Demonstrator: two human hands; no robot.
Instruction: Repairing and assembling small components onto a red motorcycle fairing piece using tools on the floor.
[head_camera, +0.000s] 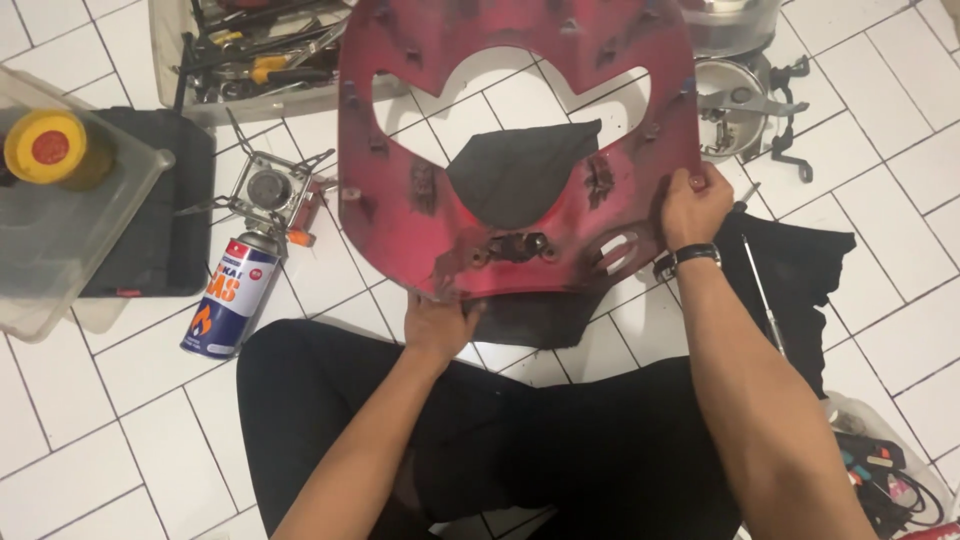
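Hands hold a large red plastic fairing panel (400, 215) up over the white tiled floor (90, 430), its inner side facing the camera. The left hand (437, 325) grips the panel's lower edge, fingers curled under it and closed on the plastic, just beside a dark cloth-like patch (535, 318) that hangs below that edge. The right hand (693, 205), with a black watch (686, 258) at the wrist, clamps the panel's right edge, fingers wrapped around the rim. Another dark patch (520, 172) shows through the panel's central opening, between the two hands.

Left of the left hand's fingers stands a small camping stove (268, 190) joined to a blue and white gas canister (231, 296) lying on the floor. Farther left sits a clear plastic bin (95, 215) with a yellow round object (45, 146) in it. Beyond the panel lies a tray of tools (255, 55). Near the right hand's fingers a screwdriver (762, 280) rests on black cloth (800, 275).
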